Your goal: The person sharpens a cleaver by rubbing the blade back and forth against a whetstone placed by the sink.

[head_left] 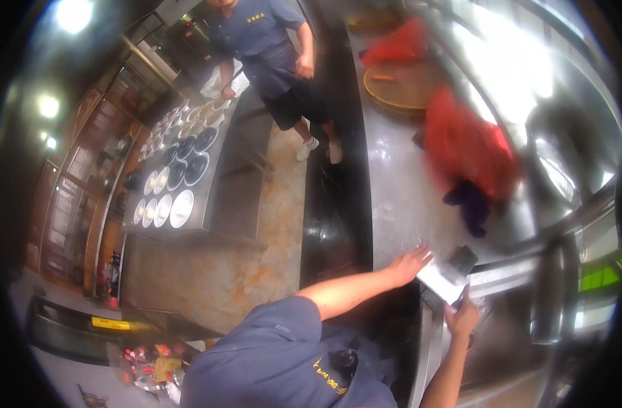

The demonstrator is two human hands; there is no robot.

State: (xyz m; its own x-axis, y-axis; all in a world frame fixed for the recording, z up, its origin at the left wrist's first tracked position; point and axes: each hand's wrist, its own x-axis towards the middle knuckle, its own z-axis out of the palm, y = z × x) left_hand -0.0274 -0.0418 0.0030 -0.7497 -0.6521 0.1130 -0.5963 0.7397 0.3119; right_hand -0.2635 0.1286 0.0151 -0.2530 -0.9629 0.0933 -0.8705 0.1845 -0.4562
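Note:
In the head view, a flat, bright white rectangular thing [441, 283] lies between my hands at the edge of the steel counter; glare and blur hide its exact kind. My left hand [409, 266] reaches its upper left corner, fingers stretched out and touching the edge. At its lower right end, my right hand [463, 315] is closed on it, with something dark showing near the fingers. A dark block-like thing [462, 258] sits right against the white thing's far side.
The steel counter [396, 177] carries red cloth or bags [467, 146], a dark purple item [471, 206] and a round yellow-rimmed tray [396, 105]. Across the aisle, a co-worker [263, 47] stands beside a steel table [219, 183] holding rows of white bowls [182, 209] and black bowls [196, 168].

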